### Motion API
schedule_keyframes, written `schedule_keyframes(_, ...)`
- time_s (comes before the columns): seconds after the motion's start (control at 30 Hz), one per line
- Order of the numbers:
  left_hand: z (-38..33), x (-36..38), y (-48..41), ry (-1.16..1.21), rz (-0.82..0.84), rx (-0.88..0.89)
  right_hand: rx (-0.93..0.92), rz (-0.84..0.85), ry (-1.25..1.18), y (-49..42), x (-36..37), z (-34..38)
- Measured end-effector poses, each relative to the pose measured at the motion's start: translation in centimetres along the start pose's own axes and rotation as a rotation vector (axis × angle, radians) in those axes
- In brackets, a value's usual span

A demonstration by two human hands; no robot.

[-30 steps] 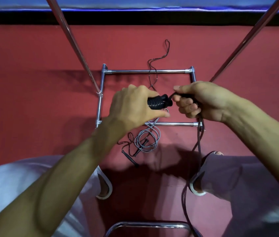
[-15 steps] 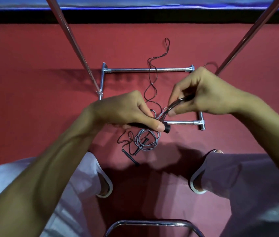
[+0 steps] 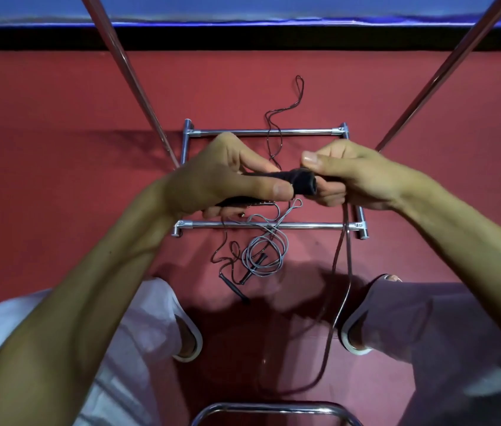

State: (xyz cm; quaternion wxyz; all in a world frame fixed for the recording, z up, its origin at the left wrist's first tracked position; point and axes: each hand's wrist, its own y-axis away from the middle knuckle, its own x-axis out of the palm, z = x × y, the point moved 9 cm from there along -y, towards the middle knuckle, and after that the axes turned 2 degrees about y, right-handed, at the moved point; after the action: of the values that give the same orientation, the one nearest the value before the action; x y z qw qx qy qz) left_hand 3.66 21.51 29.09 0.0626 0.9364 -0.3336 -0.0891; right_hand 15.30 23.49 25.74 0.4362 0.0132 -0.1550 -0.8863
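Note:
My left hand point(image 3: 224, 176) grips black skipping-rope handles point(image 3: 276, 177), thumb along the front, with a second black handle end showing under the palm. My right hand point(image 3: 350, 176) pinches the thick round end of the handle point(image 3: 306, 182) between thumb and fingers. A dark rope point(image 3: 343, 272) hangs from my right hand down past my right knee and loops toward the floor. The hands are held above the floor, in front of my knees.
A grey coiled rope point(image 3: 266, 253) with thin black handles point(image 3: 233, 287) lies on the red floor point(image 3: 58, 179). A chrome tube frame point(image 3: 267, 132) with slanted poles point(image 3: 129, 75) stands ahead. A thin dark cord point(image 3: 273, 130) trails away. A chair rail point(image 3: 270, 408) is near.
My hands rose from near the coiled rope. The left hand turned the handles level, and the right hand shifted from pinching the rope to pinching the handle's end.

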Motion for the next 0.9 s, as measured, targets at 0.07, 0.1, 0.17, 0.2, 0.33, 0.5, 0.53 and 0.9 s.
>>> schedule_keyframes(0.07, -0.5, -0.4, 0.0, -0.009, -0.044, 0.042, 0.01, -0.016, -0.13, -0.6, 0.7, -0.9)
schedule_keyframes(0.1, -0.6, -0.8, 0.0, -0.021, -0.078, 0.063, 0.009, -0.041, -0.172, -0.8, 0.8, -1.2)
schedule_keyframes(0.17, -0.9, -1.3, 0.1, -0.051, -0.169, 0.113, 0.008, -0.112, -0.234, -1.2, 0.8, -1.6)
schedule_keyframes(0.2, -1.1, -1.4, 0.2, -0.061, -0.224, 0.135, 0.014, -0.159, -0.266, -1.4, 0.7, -1.9)
schedule_keyframes(0.33, -0.9, -1.6, 0.4, -0.141, -0.485, 0.16, 0.046, -0.385, -0.284, -1.7, 0.5, -3.5)
schedule_keyframes(0.5, -0.3, -1.4, 0.3, -0.597, -0.561, 0.115, 0.273, -0.424, -0.282, -1.2, 1.3, -5.9)
schedule_keyframes(0.53, -0.4, -0.9, 0.2, -0.702, -0.551, 0.115, 0.338, -0.382, -0.313, -1.0, 1.6, -6.5)
schedule_keyframes(0.9, 1.6, -2.1, -0.7, -0.351, -0.602, 0.098, 0.341, -0.552, 0.109, -0.2, -2.3, -4.6)
